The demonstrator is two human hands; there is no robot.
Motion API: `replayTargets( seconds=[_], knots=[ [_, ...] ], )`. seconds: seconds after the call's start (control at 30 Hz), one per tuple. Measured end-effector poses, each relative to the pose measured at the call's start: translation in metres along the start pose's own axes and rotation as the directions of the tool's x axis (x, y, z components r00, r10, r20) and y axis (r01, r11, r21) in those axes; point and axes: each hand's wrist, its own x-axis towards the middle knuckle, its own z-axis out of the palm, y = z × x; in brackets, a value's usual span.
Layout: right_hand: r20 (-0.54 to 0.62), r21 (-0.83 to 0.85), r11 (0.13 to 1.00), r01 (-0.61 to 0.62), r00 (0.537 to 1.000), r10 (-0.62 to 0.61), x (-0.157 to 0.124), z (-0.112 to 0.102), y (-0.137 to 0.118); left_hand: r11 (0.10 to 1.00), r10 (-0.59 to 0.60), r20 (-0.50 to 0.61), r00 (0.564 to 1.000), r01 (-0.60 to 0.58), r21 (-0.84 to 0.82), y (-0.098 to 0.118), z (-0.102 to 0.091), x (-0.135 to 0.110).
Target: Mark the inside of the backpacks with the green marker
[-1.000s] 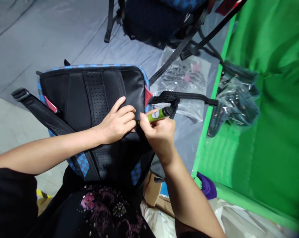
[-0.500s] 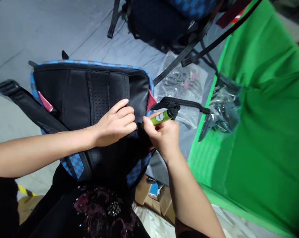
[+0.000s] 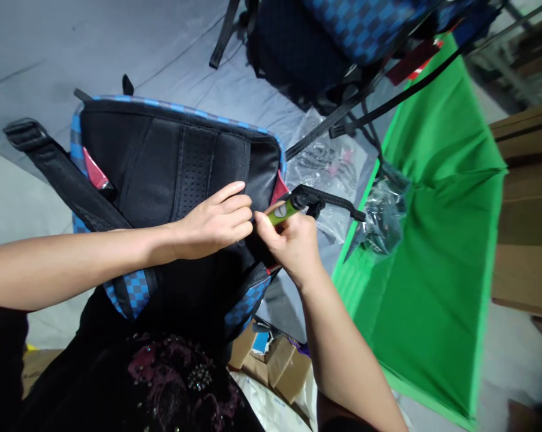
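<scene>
A black backpack (image 3: 163, 162) with blue checked trim lies back-panel up on the grey table, its lower end against my lap. My left hand (image 3: 217, 219) rests on the back panel near its right edge, fingers curled and pressing the fabric. My right hand (image 3: 291, 243) is closed on a green lighter (image 3: 282, 212), held at the bag's right edge beside a red tab (image 3: 279, 187). A black shoulder strap (image 3: 329, 200) runs rightwards just behind the lighter.
A second blue checked backpack (image 3: 325, 42) lies at the top with long black straps. Clear plastic bags (image 3: 329, 165) sit right of the bag. A green cloth (image 3: 437, 240) covers the right side. Cardboard boxes (image 3: 275, 366) stand below the table edge; another strap (image 3: 55, 168) trails left.
The view has swung, showing more of the green cloth and the cardboard at right. Both hands stay at the bag's right edge; the lighter has come closer to the strap.
</scene>
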Motion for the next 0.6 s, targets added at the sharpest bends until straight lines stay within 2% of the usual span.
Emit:
replayTargets(
  seconds=[0.33, 0.6],
  knots=[
    [0.073, 0.11, 0.992, -0.053, 0.996, 0.045, 0.009, -0.002, 0.004, 1.0, -0.004, 0.074, 0.997, 0.004, 0.001, -0.002, 0.0, -0.001],
    [0.174, 0.086, 0.993, -0.081, 0.983, 0.065, 0.015, -0.008, 0.005, 0.994, -0.025, 0.026, 0.999, 0.027, -0.102, -0.002, -0.002, -0.001]
  ],
)
